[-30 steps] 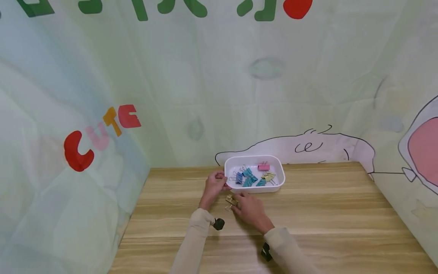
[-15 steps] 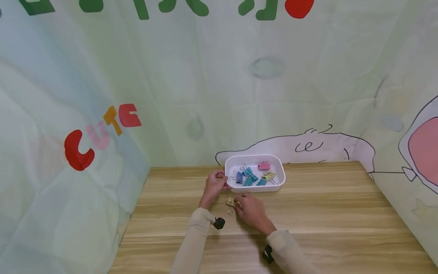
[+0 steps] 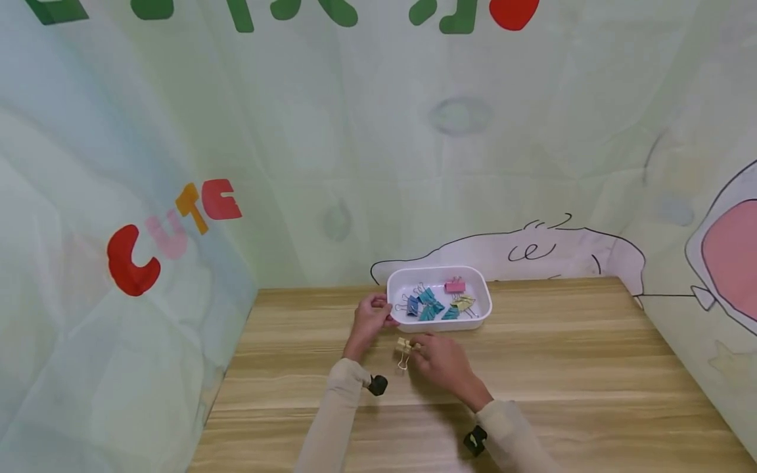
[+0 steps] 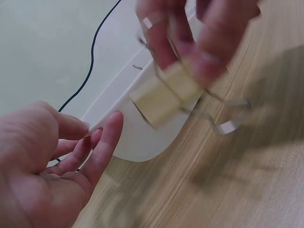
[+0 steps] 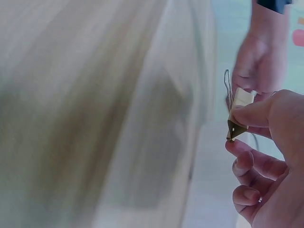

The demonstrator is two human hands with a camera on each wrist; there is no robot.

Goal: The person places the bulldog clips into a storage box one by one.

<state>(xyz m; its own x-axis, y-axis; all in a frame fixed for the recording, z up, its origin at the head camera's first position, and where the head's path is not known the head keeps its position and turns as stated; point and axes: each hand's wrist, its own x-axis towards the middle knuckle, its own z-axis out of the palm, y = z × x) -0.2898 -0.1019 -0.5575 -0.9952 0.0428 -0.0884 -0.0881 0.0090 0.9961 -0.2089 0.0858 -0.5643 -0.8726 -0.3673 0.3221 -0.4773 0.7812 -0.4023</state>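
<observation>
My left hand pinches the left end of a white plastic tray, thumb on the rim and fingers below it, as the left wrist view shows. Just in front of the tray, my right hand holds a yellow binder clip between thumb and fingers. Its wire handles stick out on both sides of the body in the left wrist view. From the right wrist view, the clip shows its triangular end, with the thumb pressed on its side.
Inside the tray lie several teal clips, a blue clip, a pink clip and a yellow clip. The wood-grain table meets a printed cloth backdrop behind the tray and at both sides.
The yellow clip has turned in my right hand, its wire handle now pointing down toward me. My right wrist has shifted slightly right. The left hand and tray stay put.
</observation>
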